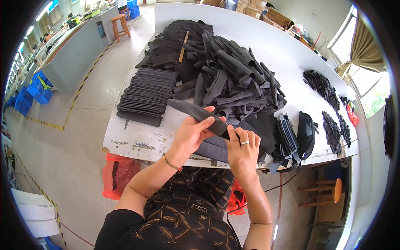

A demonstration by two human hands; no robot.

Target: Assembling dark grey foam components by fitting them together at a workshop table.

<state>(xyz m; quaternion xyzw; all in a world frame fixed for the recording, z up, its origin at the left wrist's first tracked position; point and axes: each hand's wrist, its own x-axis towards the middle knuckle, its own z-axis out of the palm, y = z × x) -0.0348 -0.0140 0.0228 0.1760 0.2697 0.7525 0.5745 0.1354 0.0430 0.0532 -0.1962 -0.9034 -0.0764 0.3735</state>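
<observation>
Both left hand (193, 132) and right hand (243, 152) gripped a dark fabric strip (188, 109); beyond lay a neat stack (148, 93) and loose heap (233, 77), the heap bearing a probably wooden stick (183, 46).

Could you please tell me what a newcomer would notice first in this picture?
Probably the large heap of black fabric pieces across the middle of the white table. Next comes the neat row of stacked fabric pieces at the table's left, then, nearer, the dark fabric strip held by the left grip and the right grip.
</observation>
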